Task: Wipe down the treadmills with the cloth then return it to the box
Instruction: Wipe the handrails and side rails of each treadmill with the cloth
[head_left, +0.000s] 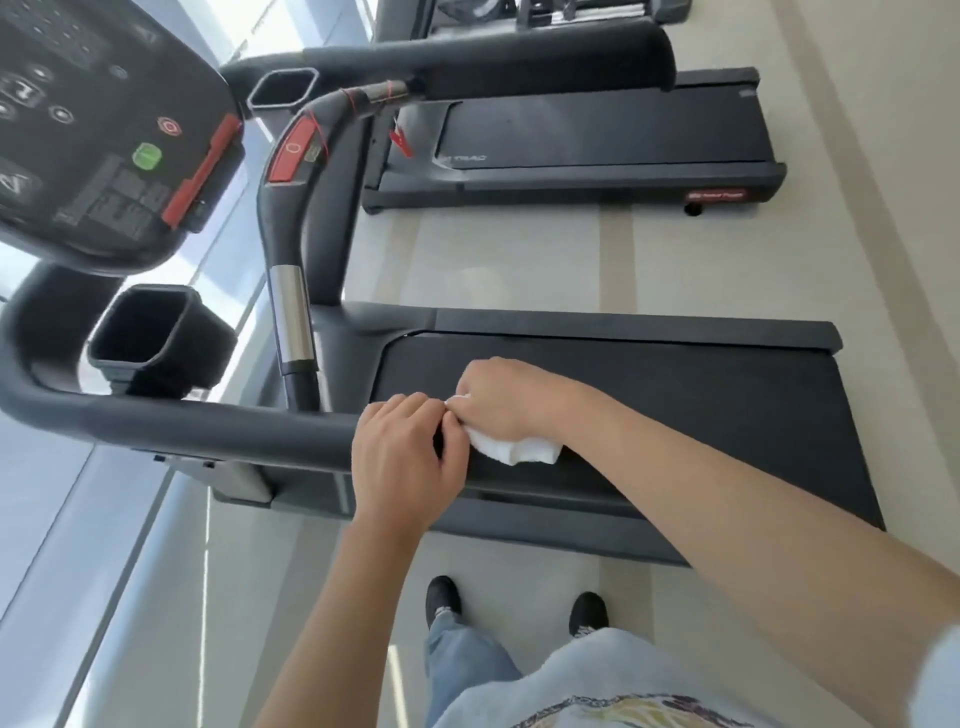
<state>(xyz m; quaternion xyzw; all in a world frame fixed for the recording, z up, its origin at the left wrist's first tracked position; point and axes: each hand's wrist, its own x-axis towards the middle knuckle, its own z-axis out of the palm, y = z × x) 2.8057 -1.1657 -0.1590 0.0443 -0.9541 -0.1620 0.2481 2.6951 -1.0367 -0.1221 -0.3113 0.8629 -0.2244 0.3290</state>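
The right hand is curling its fingers around a white cloth, holding it bunched under the palm and against the near handrail of the closest treadmill. Part of the cloth is sticking out below the heel of the hand, over the near edge of the treadmill's belt. The left hand is lying on the same handrail just beside the right one, with its fingers bent over the rail and its fingertips meeting the cloth's upper corner; whether it is pinching the cloth or only touching it I cannot tell.

Further along the rail a black cup holder is sitting at the left end, and above it the control panel is showing a green button and a red strip. A second treadmill is standing parallel behind the first, with a strip of pale floor between them. At the bottom edge the person's black shoes are standing on the floor just beside the near side of the closest treadmill.
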